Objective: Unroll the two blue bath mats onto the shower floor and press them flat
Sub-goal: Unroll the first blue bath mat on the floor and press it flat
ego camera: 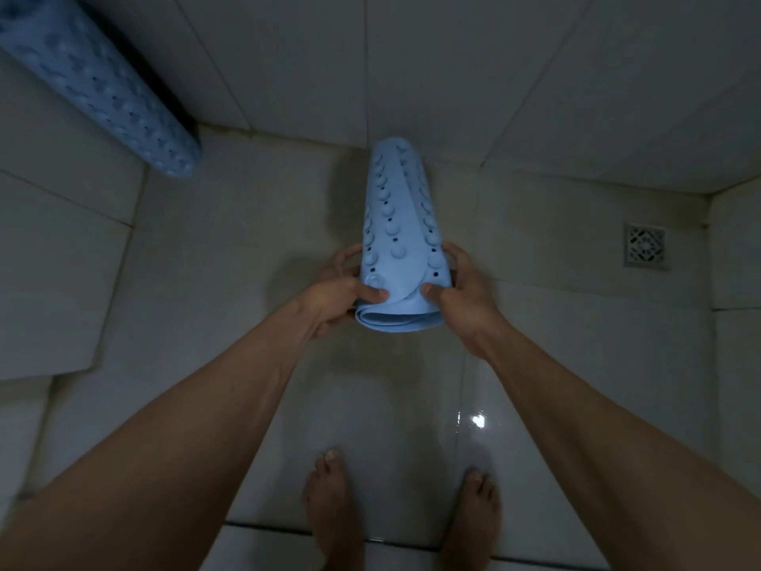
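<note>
Rolled blue mat (397, 236) is held upright in front of the person, above the shower floor (255, 224), with its open near end toward the camera and its far end pointing down toward the corner where the floor meets the tiled wall (453, 76); whether that far end touches the floor cannot be told. Suction cups and small holes cover its outer face, and a loose edge runs lengthwise down the roll. The left hand (335, 296) grips the near end from the left, thumb pressed on top and fingers curled round the side. The right hand (461, 288) grips the same end from the right, thumb on top and fingers wrapped behind. A second rolled mat (94, 80), darker blue, leans against the wall at the upper left, well apart from the first. A square metal drain (645, 246) sits in the floor at the right. Two bare feet (329, 508) stand on the glossy tiles below.
</note>
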Available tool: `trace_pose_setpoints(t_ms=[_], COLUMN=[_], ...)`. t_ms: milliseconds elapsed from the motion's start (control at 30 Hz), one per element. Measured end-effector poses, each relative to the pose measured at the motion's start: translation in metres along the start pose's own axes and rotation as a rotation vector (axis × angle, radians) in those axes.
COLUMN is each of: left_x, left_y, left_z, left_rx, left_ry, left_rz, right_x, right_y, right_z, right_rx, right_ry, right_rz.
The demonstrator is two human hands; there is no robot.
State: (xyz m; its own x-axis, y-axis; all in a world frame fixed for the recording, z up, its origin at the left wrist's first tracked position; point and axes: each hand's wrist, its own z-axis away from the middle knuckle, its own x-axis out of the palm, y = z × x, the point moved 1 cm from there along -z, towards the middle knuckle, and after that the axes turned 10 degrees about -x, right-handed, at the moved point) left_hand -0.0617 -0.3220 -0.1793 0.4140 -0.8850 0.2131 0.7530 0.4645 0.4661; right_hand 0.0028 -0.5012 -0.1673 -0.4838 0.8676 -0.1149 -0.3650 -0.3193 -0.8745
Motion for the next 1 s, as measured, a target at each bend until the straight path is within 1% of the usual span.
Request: trace_pose_setpoints(t_ms=[133,267,333,400,433,500,567,600,633,700,733,800,867,900,967,1000], left_x=[0.018,0.022,0.021,0.025,0.026,0.028,0.022,0.018,0.014,0.013,0.014,0.017,0.02,0.022,0.023,0.022], left_y=[-0.046,-0.1,-0.126,-0.144,-0.149,-0.152,-0.153,-0.151,-0.149,-0.139,-0.134,-0.121,-0.112,-0.109,-0.109,-0.111], left_z=[-0.044,-0.082,-0.1,-0.113,-0.12,-0.138,-0.158,-0.168,-0.177,-0.19,-0.195,-0.206,-0.218,-0.222,-0.232,-0.235], left_rx=[0.008,-0.034,-0.023,0.033,0.049,0.013,-0.006,0.005,0.039,0.164,0.234,0.324,0.386,0.425,0.483,0.502], left_ry=[0.045,0.08,0.077,0.05,0.06,0.134,0.222,0.268,0.322,0.415,0.445,0.49,0.528,0.552,0.578,0.583], left_rz=[-0.024,-0.09,-0.183,-0.268,-0.274,-0.205,-0.172,-0.192,-0.226,-0.318,-0.364,-0.434,-0.519,-0.571,-0.65,-0.672], right_x=[-0.016,-0.02,-0.021,-0.018,-0.015,-0.009,-0.007,-0.008,-0.009,-0.014,-0.015,-0.015,-0.014,-0.013,-0.011,-0.009], right_y=[0.068,0.137,0.165,0.192,0.202,0.217,0.228,0.232,0.232,0.229,0.225,0.214,0.207,0.209,0.216,0.221], right_z=[-0.006,-0.007,-0.004,-0.006,-0.008,-0.019,-0.034,-0.043,-0.053,-0.076,-0.089,-0.111,-0.126,-0.133,-0.14,-0.143], right_rx=[-0.051,-0.039,-0.017,0.033,0.063,0.127,0.163,0.162,0.152,0.108,0.059,-0.124,-0.316,-0.382,-0.458,-0.461], right_ry=[0.02,0.015,-0.016,-0.044,-0.059,-0.049,0.026,0.046,0.038,0.034,0.06,0.108,0.082,0.05,-0.005,-0.015], right_rz=[0.064,0.107,0.15,0.175,0.194,0.199,0.19,0.235,0.333,0.544,0.594,0.588,0.608,0.631,0.698,0.734])
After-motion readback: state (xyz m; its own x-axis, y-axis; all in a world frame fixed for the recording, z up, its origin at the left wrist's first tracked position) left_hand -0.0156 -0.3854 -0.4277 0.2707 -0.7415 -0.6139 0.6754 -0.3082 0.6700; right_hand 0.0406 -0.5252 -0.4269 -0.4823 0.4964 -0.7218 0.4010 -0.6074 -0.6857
